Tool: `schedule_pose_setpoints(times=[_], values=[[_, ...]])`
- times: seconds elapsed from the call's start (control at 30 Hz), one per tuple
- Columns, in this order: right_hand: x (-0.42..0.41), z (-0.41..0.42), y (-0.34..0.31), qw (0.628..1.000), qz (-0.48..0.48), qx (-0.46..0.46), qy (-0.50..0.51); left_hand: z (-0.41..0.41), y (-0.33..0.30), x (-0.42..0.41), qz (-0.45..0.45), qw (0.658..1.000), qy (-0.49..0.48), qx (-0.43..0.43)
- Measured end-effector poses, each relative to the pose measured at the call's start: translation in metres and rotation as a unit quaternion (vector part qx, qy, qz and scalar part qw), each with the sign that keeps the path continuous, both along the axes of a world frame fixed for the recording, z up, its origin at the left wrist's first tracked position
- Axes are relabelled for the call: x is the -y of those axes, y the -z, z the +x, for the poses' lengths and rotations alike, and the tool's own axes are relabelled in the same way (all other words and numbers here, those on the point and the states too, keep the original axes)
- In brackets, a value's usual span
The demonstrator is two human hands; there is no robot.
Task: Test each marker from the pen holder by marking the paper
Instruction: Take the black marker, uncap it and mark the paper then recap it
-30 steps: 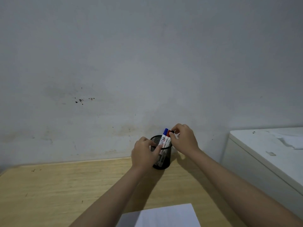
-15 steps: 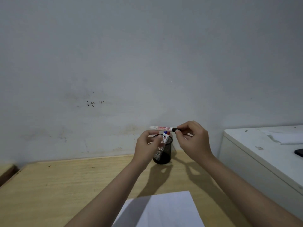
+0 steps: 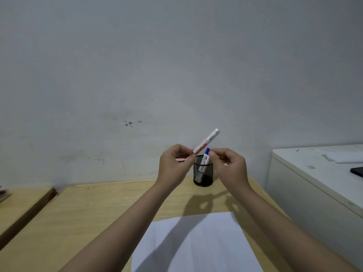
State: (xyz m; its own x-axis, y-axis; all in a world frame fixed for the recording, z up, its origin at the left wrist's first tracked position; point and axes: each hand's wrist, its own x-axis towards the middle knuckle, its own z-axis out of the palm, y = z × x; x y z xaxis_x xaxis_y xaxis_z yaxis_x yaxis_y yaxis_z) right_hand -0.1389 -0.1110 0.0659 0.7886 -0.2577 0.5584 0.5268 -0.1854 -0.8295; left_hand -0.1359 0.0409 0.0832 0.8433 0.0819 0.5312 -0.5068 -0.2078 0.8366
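White marker (image 3: 206,140) is pinched at its lower end by left hand (image 3: 172,166) fingertips; right hand (image 3: 229,166) fingers curled just beside it, contents indeterminable.

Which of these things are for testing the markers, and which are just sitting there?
For the job:
white marker in the left hand
blue-capped marker in the mesh pen holder
paper
right hand

Just sitting there:
white cabinet
dark object on it
wooden desk
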Motion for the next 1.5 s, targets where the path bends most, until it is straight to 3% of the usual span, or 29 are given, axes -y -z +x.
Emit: schedule_pose_setpoints(times=[0.13,0.33,0.53,0.7,0.9,1.03,1.2,1.5], values=[[-0.019,-0.003,-0.008,0.991,0.074,-0.089,-0.062,-0.013,0.0,-0.003,0.047,0.999,0.018,0.01],[-0.018,-0.001,-0.009,0.99,0.118,-0.078,-0.026,-0.016,0.007,-0.02,0.135,0.99,-0.037,-0.001],[-0.024,-0.002,-0.006,0.977,0.172,-0.097,-0.086,-0.018,0.009,-0.016,0.151,0.988,-0.042,0.013],[-0.027,0.006,0.002,0.983,0.1,-0.122,-0.098,-0.019,0.016,-0.017,0.154,0.987,-0.044,0.023],[-0.027,0.013,0.009,0.981,0.101,-0.133,-0.098,-0.01,0.028,-0.023,0.219,0.973,-0.042,0.056],[-0.029,0.017,0.012,0.986,0.072,-0.113,-0.097,-0.004,0.03,-0.025,0.191,0.981,-0.02,-0.008],[-0.008,0.03,0.004,0.974,0.194,-0.091,-0.07,0.014,0.047,-0.051,0.195,0.973,-0.025,-0.121],[0.0,0.034,0.043,0.984,0.099,-0.138,-0.052,0.047,0.091,-0.061,0.407,0.878,-0.017,-0.252]])
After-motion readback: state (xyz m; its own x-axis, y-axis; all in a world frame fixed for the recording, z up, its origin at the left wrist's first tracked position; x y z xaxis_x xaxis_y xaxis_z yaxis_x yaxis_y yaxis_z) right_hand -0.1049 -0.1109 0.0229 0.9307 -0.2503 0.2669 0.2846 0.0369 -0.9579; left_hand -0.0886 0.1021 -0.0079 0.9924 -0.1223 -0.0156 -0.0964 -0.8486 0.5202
